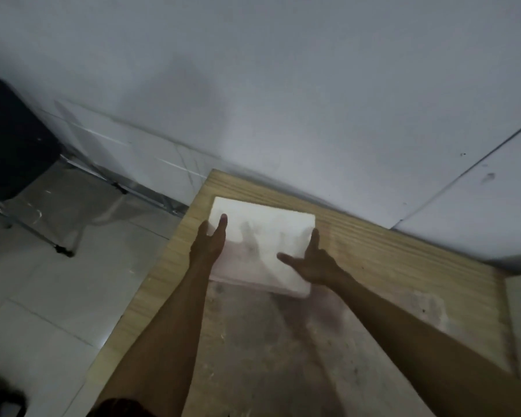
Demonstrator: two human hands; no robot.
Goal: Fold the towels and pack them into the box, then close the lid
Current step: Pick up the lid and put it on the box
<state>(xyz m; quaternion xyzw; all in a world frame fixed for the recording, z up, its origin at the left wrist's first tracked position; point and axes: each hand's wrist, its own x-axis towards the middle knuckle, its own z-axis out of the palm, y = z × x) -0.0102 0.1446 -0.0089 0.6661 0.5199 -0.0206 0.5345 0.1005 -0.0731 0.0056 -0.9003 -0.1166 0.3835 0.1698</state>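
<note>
1. Wooden table [373,257] against grey wall; white box [265,236] sits at its 11 o'clock corner, lid apparently on
2. Left hand [209,243] flat on box's 9 o'clock edge; right hand [312,264] spread at 3 o'clock
3. Advise even downward pressure on both sides

The box [262,236] is white and roughly square, lying flat on the wooden table [373,257] near its far left corner, close to the wall; its top is a plain, flat white surface — the lid appears to be down, though motion blur leaves the seam unclear; its near edge is smeared and faintly translucent; no towels can be made out — the contents are hidden.
</note>
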